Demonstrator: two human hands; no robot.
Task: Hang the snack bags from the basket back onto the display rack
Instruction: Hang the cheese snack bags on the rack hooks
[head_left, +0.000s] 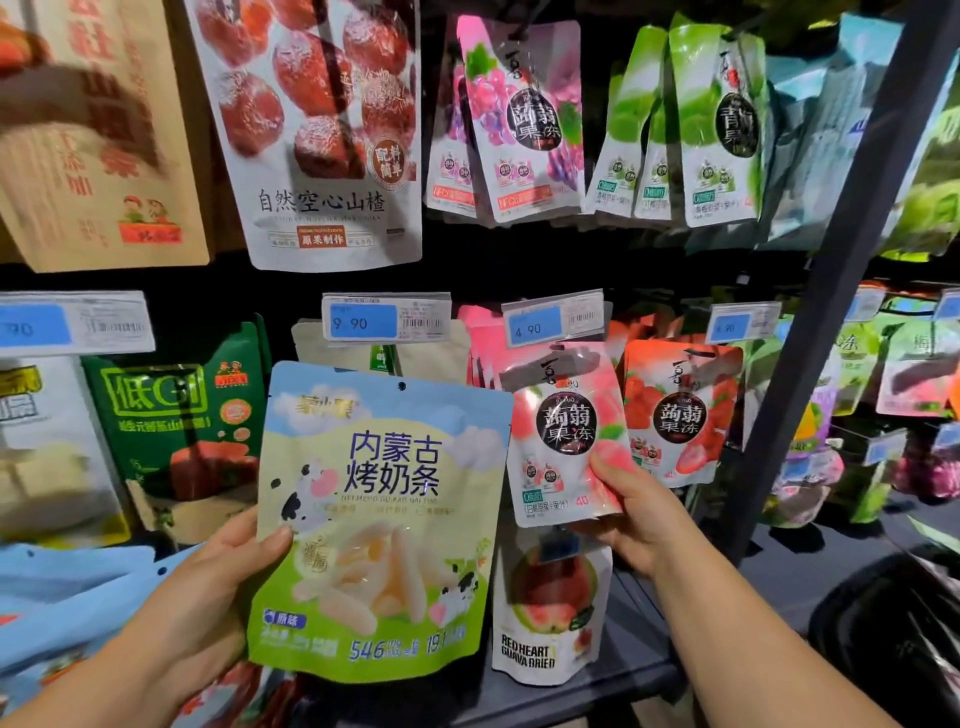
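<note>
Head view: my left hand (218, 587) clasps the milk-stick bag (384, 467); my right hand (639, 519) pinches the peach jelly bag (561, 431). Above that pinch its top is free for hooking, I judge.

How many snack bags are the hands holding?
2: the cow milk-stick bag in the left hand, the pink peach jelly bag in the right hand. Another could hide behind either.

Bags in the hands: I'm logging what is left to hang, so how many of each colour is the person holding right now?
blue-and-green bag, held by the left hand: 1
pink bag, pinched by the right hand: 1
Total: 2
</note>
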